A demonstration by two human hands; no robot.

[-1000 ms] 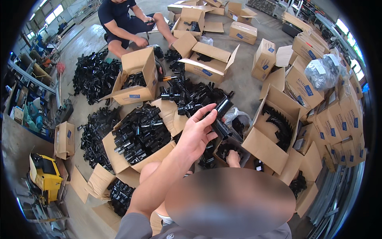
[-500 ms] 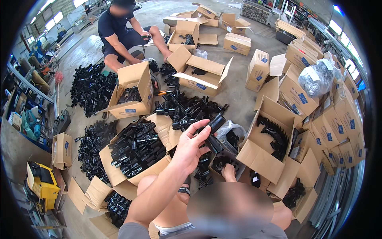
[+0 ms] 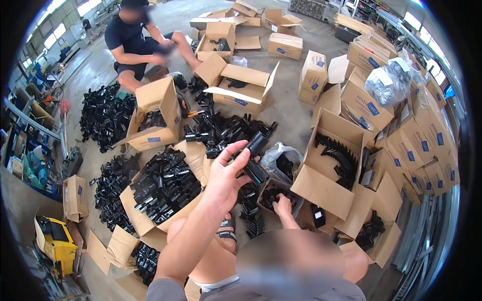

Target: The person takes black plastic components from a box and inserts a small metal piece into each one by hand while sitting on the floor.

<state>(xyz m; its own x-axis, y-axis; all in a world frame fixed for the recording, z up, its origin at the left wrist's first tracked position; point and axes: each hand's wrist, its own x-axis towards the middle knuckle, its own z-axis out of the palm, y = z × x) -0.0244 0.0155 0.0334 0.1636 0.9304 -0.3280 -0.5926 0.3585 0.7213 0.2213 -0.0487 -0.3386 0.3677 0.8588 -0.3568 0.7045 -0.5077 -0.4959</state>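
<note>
My left hand [image 3: 223,178] is raised, its fingers and thumb closed round a black branched tube fitting [image 3: 257,144] with a glossy surface. Lower and to the right, my right hand [image 3: 283,204] reaches into a small open box [image 3: 265,209] of small black parts. Its fingertips are bent down among them, and what they pinch is hidden. Right behind that box stands a clear plastic bag [image 3: 275,156] with more black parts. Left of my left hand, a large open carton [image 3: 131,200] is heaped with similar black fittings.
Loose piles of black fittings [image 3: 108,113] cover the floor ahead and left. At right, an open carton [image 3: 321,186] holds a curved row of black parts, near stacked cartons [image 3: 422,145]. A co-worker [image 3: 133,47] sits at far left. A yellow machine [image 3: 57,246] stands lower left.
The view has shifted, so the surroundings sit further left. My right hand has drawn back slightly within the small box, showing more of its fingers. My left hand still holds the fitting.
</note>
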